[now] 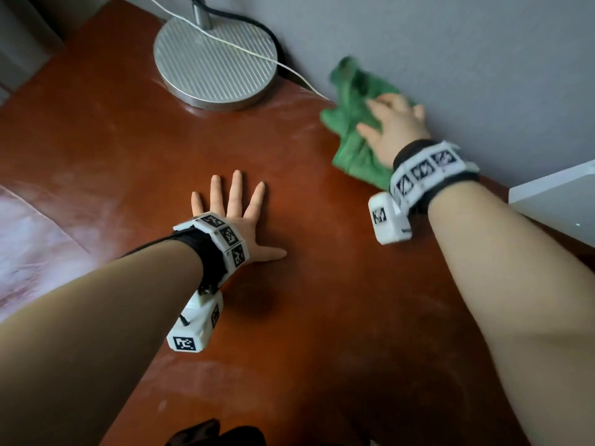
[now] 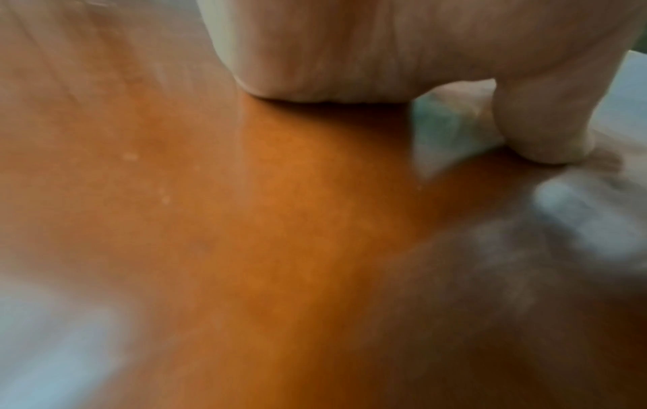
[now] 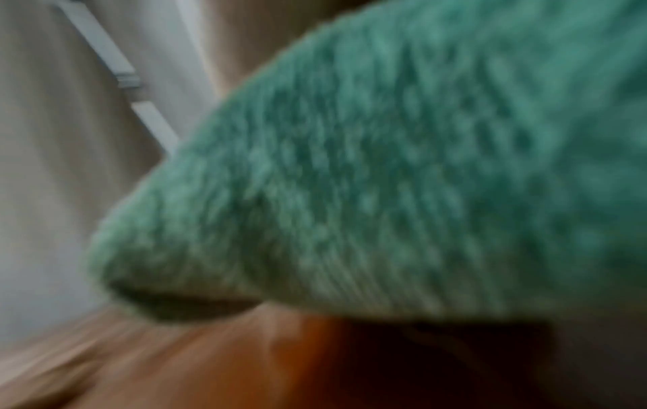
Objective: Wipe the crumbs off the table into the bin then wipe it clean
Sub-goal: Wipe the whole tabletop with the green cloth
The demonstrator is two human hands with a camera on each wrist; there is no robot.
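Observation:
A green cloth point(image 1: 351, 123) lies bunched on the reddish-brown table point(image 1: 128, 149) at its far right edge, against the grey wall. My right hand point(image 1: 391, 127) presses flat on the cloth with straight fingers; the image there is blurred. In the right wrist view the cloth point(image 3: 402, 180) fills the picture above the table point(image 3: 245, 373). My left hand point(image 1: 236, 214) lies flat on the table's middle, fingers spread. Its palm point(image 2: 350, 49) rests on the table point(image 2: 245, 221) in the left wrist view, where a few pale specks point(image 2: 131, 157) show. No bin is in view.
A round ribbed metal lamp base point(image 1: 215, 59) stands at the back of the table with a white cable point(image 1: 283, 64) and a black cable running past it. A white box corner point(image 1: 560, 201) sits at the right. Pale smears streak the tabletop.

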